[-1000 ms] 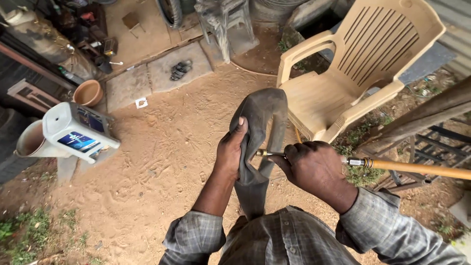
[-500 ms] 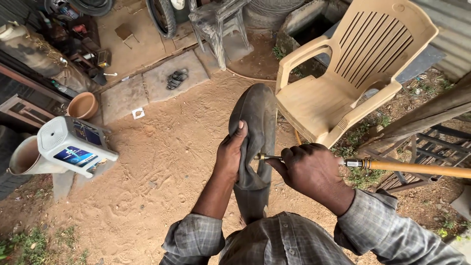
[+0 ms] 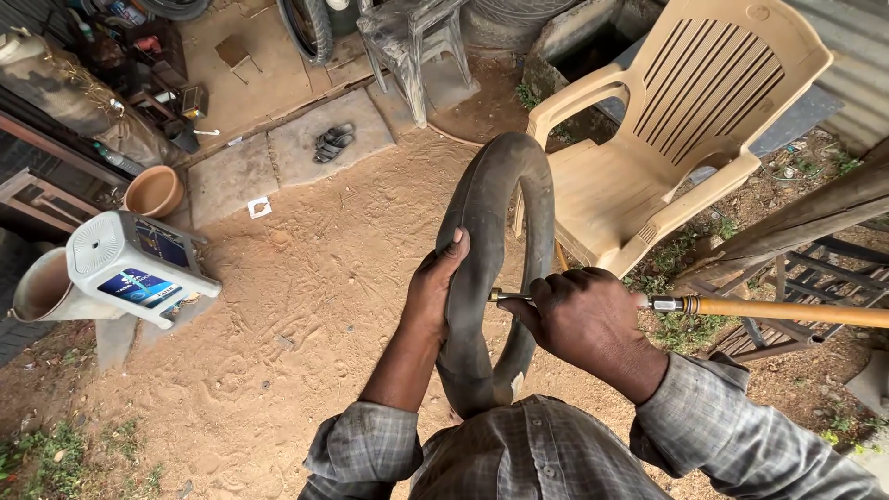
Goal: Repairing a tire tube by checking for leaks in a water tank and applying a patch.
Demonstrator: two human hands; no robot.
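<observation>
A black rubber inner tube (image 3: 491, 204) stands upright in front of me as a swollen ring. My left hand (image 3: 435, 287) grips its left side, thumb up along the rubber. My right hand (image 3: 583, 319) is closed around a brass air nozzle (image 3: 505, 298) pressed to the tube's inner side. From that fist an orange-tan air hose (image 3: 787, 310) runs out to the right edge. My grey checked sleeves fill the bottom of the view.
A beige plastic chair (image 3: 667, 139) stands just behind the tube. A tipped grey plastic stool (image 3: 130, 264), a metal bucket (image 3: 42, 287) and a clay pot (image 3: 153, 190) lie at the left. Sandals (image 3: 331, 141) rest on a concrete slab. Sandy ground spreads between.
The inner tube has swelled from a limp, folded shape into a rounded ring. Both hands keep their hold on tube and nozzle.
</observation>
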